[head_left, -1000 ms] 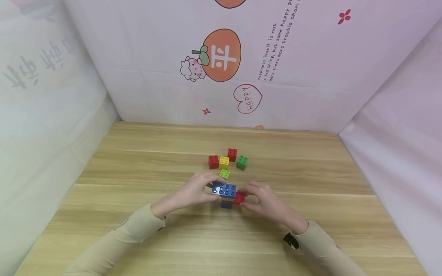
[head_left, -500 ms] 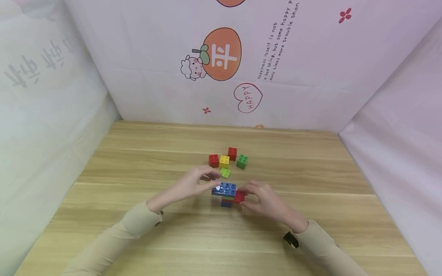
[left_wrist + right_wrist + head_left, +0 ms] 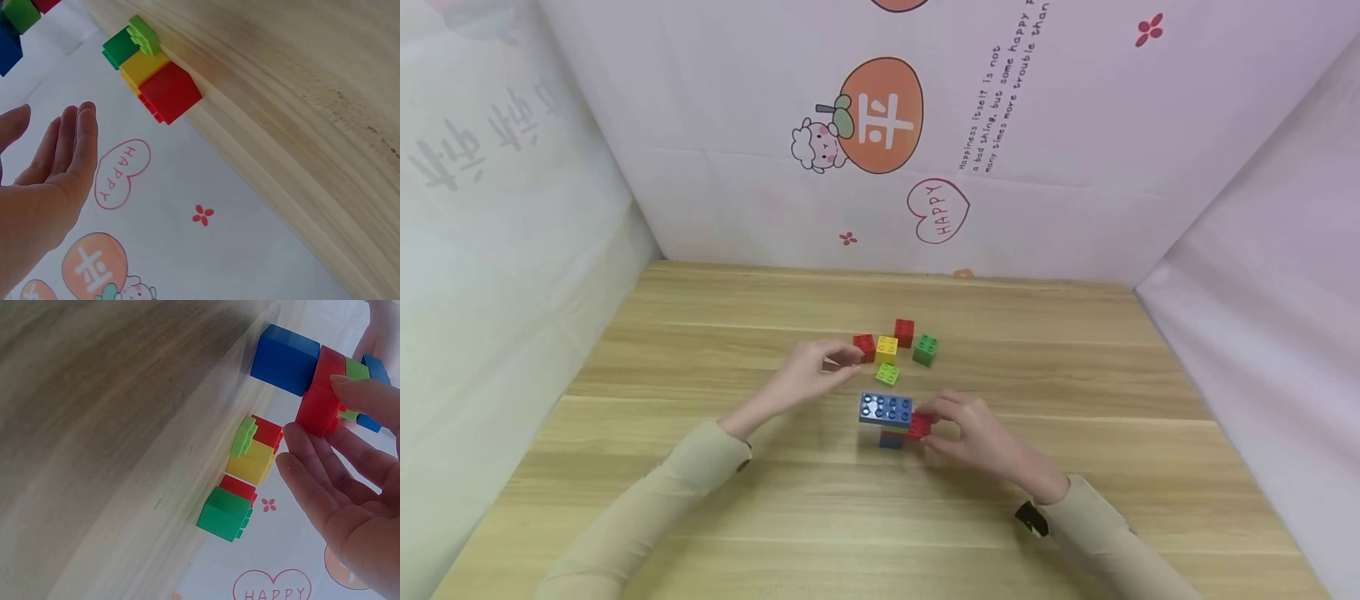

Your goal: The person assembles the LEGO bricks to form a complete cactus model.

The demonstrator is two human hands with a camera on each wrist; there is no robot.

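Observation:
A stack of toy building bricks stands on the table, topped by a long blue brick point(image 3: 886, 408). Its base is another blue brick point(image 3: 284, 359), with red above it and a thin light green brick point(image 3: 354, 370) between the red and the top. My right hand point(image 3: 976, 432) pinches the red brick point(image 3: 918, 426) that juts from the stack's right side, thumb on one face and fingers opposite. Off to the upper left of the stack, my left hand point(image 3: 808, 375) holds nothing; its fingers extend close to a loose red brick point(image 3: 863, 347).
Beyond the stack are several loose bricks: a yellow one point(image 3: 887, 348), a second red one point(image 3: 904, 332), a green one point(image 3: 925, 350) and a flat lime one point(image 3: 887, 374). A printed white cloth point(image 3: 737, 208) hangs behind the wooden table point(image 3: 1060, 375), with cloth walls at both sides.
My left hand has let go of the long blue brick and moved up and left towards the loose red brick. My right hand keeps its place at the stack.

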